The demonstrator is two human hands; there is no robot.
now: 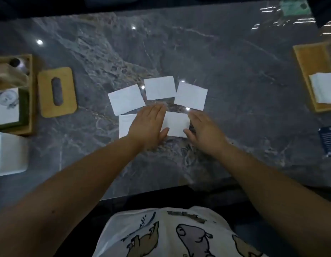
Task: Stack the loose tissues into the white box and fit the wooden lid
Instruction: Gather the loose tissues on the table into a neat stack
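Several folded white tissues lie on the grey marble table [226,75]: a back row with a left tissue [126,102], a middle tissue [159,87] and a right tissue [191,96], and two nearer ones. My left hand [149,125] lies flat, fingers together, partly over the near left tissue [124,125]. My right hand [203,131] rests flat beside the near middle tissue [177,125], thumb at its corner. The wooden lid [57,92] with an oval slot lies at the left. The white box [9,153] stands at the left edge.
A wooden tray [29,97] with packets and small items sits at far left. A second wooden tray [307,71] holding white tissues is at far right. A dark blue card [329,141] lies at the right edge. The table's front edge runs just before my torso.
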